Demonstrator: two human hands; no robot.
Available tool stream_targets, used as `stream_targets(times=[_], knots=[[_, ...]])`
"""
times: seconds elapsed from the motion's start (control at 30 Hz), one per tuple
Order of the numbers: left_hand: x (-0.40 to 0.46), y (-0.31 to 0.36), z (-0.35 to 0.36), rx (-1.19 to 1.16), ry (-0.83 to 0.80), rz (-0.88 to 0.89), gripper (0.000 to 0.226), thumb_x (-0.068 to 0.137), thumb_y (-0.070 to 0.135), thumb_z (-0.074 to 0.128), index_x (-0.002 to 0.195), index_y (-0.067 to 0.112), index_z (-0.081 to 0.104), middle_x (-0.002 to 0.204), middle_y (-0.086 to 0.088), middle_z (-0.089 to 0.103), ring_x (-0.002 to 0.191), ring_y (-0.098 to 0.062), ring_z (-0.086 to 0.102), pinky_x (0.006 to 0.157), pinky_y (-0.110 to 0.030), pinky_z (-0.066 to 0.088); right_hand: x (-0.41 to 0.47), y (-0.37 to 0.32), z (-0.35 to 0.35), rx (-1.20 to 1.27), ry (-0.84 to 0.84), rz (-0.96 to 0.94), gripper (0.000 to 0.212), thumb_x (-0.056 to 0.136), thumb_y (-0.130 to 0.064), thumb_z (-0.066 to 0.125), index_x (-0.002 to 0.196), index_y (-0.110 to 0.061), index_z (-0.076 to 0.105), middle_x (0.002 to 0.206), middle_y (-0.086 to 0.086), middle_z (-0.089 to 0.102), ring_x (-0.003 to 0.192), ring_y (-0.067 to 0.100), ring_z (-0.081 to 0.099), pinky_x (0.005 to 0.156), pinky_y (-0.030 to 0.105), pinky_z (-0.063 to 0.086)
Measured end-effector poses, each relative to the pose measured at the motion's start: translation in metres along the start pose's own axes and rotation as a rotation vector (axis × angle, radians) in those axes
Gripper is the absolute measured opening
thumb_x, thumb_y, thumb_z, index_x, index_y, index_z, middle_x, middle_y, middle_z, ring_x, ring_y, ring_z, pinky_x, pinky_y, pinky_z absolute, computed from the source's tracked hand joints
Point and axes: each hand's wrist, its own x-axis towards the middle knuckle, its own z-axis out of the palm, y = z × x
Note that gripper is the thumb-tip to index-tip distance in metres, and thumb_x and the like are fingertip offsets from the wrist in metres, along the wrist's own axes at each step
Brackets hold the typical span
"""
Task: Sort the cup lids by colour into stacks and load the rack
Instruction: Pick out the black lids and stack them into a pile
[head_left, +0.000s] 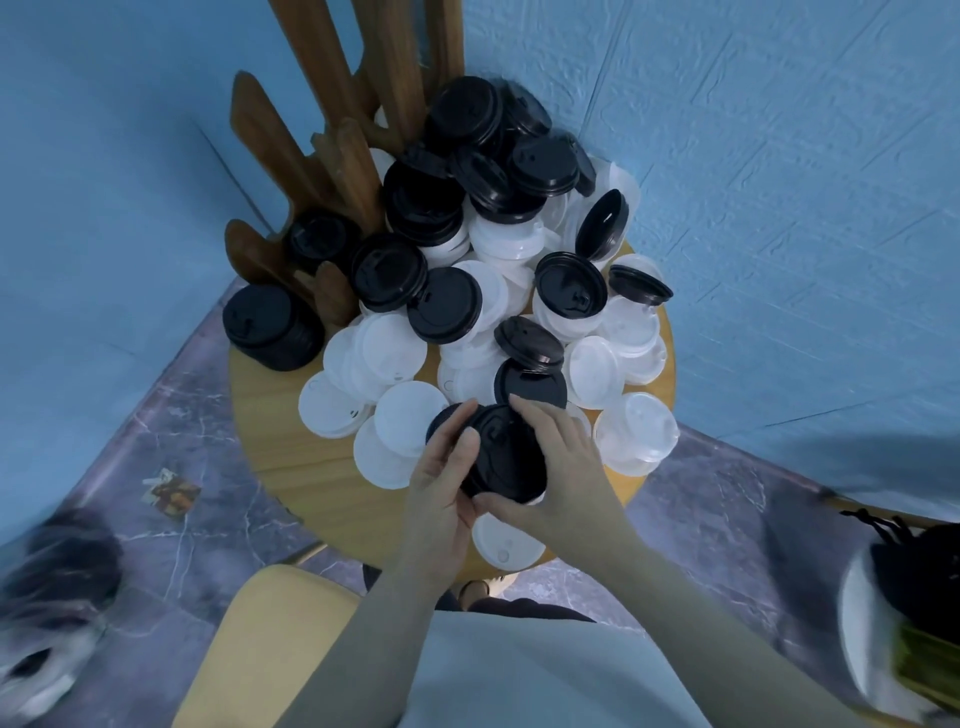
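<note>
two hands are in view: one left hand (441, 483) and one right hand (558, 467), at six o'clock. between them sits one stack of black lids (506, 452); how many lids it holds cannot be told. one wooden rack (311, 156) stands at eleven o'clock on one round table (291, 441). loose black lids (570, 285) number roughly fifteen, white lids (332, 405) about twenty; heaping hides an exact count.

Both hands, left hand (441, 478), right hand (561, 467), gripping black lid stack (511, 457), over round table (291, 441)
</note>
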Motion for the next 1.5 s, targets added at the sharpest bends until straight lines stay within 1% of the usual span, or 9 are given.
stream_targets(times=[0.1,0.3,0.5,0.6,0.7,0.8,0.93,1.27,1.5], knots=[[-0.004,-0.001,-0.007,0.063,-0.016,0.008,0.049,0.081,0.015,0.076,0.129,0.018,0.064,0.126,-0.007,0.068,0.115,-0.024,0.066,0.081,-0.031,0.059,-0.002,-0.005,0.009,-0.04,0.016,-0.005,0.087,0.062,-0.062,0.065,0.138,-0.026,0.04,0.132,-0.007,0.047,0.12,0.012,0.04,0.098,0.03,0.037],[-0.002,0.002,-0.01,0.094,-0.002,0.055,0.042,0.083,0.01,0.065,0.124,0.017,0.066,0.12,-0.004,0.071,0.11,-0.019,0.067,0.082,-0.029,0.058,0.003,-0.011,0.019,-0.001,0.051,-0.014,0.085,0.057,-0.059,0.067,0.132,-0.03,0.039,0.125,-0.006,0.044,0.115,0.017,0.043,0.095,0.033,0.044],[0.005,0.01,-0.013,0.124,-0.02,0.071,0.057,0.076,0.013,0.071,0.13,0.029,0.062,0.126,-0.004,0.067,0.116,-0.022,0.065,0.086,-0.035,0.059,0.014,-0.009,0.02,0.046,0.015,-0.034,0.088,0.061,-0.063,0.067,0.137,-0.025,0.041,0.128,-0.006,0.042,0.118,0.013,0.04,0.099,0.028,0.037],[0.011,0.017,-0.016,0.137,-0.008,0.107,0.051,0.076,0.01,0.071,0.123,0.03,0.068,0.122,-0.002,0.068,0.114,-0.022,0.065,0.08,-0.032,0.059,0.025,-0.007,0.012,0.042,-0.05,-0.065,0.093,0.064,-0.074,0.061,0.141,-0.025,0.042,0.132,-0.012,0.04,0.123,0.008,0.036,0.103,0.027,0.028],[0.018,0.029,-0.021,0.112,0.02,0.131,0.043,0.08,0.006,0.067,0.117,0.027,0.07,0.114,0.001,0.072,0.109,-0.02,0.068,0.079,-0.031,0.06,0.044,-0.001,-0.002,0.134,0.049,0.081,0.086,0.07,-0.077,0.056,0.138,-0.026,0.046,0.134,-0.009,0.047,0.126,0.012,0.039,0.106,0.034,0.03],[0.025,0.042,-0.026,0.106,0.035,0.116,0.044,0.079,0.01,0.067,0.12,0.026,0.067,0.125,-0.007,0.067,0.113,-0.024,0.066,0.085,-0.038,0.06,0.071,0.014,-0.01,-0.023,0.182,0.25,0.07,0.081,-0.061,0.063,0.136,-0.02,0.048,0.133,0.001,0.051,0.127,0.023,0.04,0.105,0.039,0.029],[0.032,0.056,-0.03,0.13,0.035,0.108,0.046,0.077,0.015,0.067,0.122,0.026,0.066,0.127,-0.008,0.067,0.117,-0.026,0.064,0.092,-0.039,0.058,0.101,0.026,-0.006,-0.245,0.103,0.444,0.067,0.086,-0.062,0.057,0.134,-0.017,0.047,0.133,0.006,0.052,0.128,0.029,0.038,0.104,0.042,0.027],[0.043,0.072,-0.037,0.165,0.027,0.076,0.046,0.077,0.013,0.068,0.122,0.025,0.066,0.121,-0.005,0.071,0.113,-0.023,0.067,0.084,-0.038,0.061,0.12,0.025,0.0,-0.339,0.071,0.55,0.07,0.08,-0.068,0.057,0.125,-0.014,0.052,0.118,0.009,0.061,0.122,0.031,0.041,0.099,0.042,0.027],[0.046,0.071,-0.034,0.147,0.033,0.062,0.047,0.079,0.013,0.068,0.124,0.023,0.065,0.123,-0.006,0.07,0.115,-0.025,0.066,0.086,-0.04,0.06,0.116,0.018,-0.005,-0.278,0.111,0.501,0.067,0.079,-0.061,0.064,0.131,-0.02,0.05,0.128,0.002,0.054,0.125,0.025,0.037,0.103,0.041,0.023]])
